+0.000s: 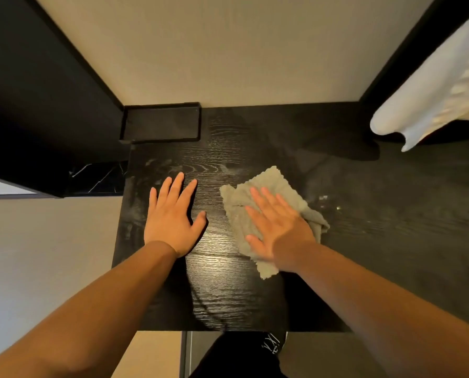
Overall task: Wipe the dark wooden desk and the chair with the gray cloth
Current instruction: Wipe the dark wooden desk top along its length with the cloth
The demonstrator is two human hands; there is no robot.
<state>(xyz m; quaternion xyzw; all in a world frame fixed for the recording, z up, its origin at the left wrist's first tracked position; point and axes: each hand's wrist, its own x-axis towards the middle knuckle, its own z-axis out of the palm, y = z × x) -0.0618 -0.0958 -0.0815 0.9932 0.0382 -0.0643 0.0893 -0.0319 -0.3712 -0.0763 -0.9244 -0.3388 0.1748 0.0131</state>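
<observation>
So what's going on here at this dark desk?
A person is wiping the dark wooden desk with a gray cloth. The right hand presses flat on the cloth; the left hand rests flat on bare wood beside it. Pale smears show near the left hand and specks to the right. No chair is in view.

desk: dark wood, grained, glossy | cloth: gray, nubby fabric | tray: matt black

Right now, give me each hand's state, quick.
Left hand: open, flat on the dark wooden desk, holding nothing.
Right hand: open, fingers straight, pressing the gray cloth onto the desk.
</observation>
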